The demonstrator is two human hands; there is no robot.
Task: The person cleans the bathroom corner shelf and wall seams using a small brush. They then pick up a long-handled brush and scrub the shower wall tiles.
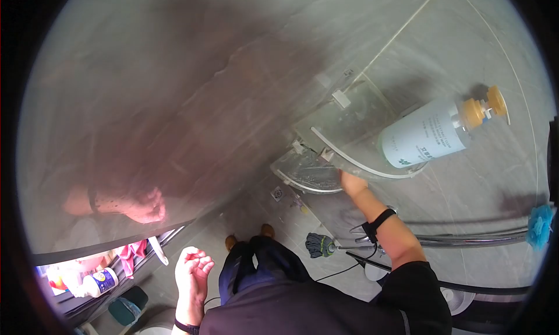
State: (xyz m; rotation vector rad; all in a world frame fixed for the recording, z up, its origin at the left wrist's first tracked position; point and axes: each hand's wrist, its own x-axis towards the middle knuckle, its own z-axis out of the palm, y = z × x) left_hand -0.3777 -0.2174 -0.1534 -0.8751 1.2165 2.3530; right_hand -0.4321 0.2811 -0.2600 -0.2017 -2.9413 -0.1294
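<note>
My right hand [351,182] reaches to the corner shelves, at the edge between the upper glass shelf [343,122] and the lower glass shelf [308,170]. Its fingers are hidden, so what they touch or hold does not show. A large pump bottle [422,136] with a pale label and yellow pump stands on the upper shelf. Wet-looking smears cover the lower shelf. My left hand [194,270] is raised beside my body near the glossy wall, its fingers loosely curled with nothing in them. The wall mirrors a hand.
A grey mop head [319,245] and a metal bar [471,240] lie to the right, with a blue bath puff [540,227] at the far edge. A white bottle [100,282], a pink cloth [133,256] and a dark green bin [127,306] are lower left.
</note>
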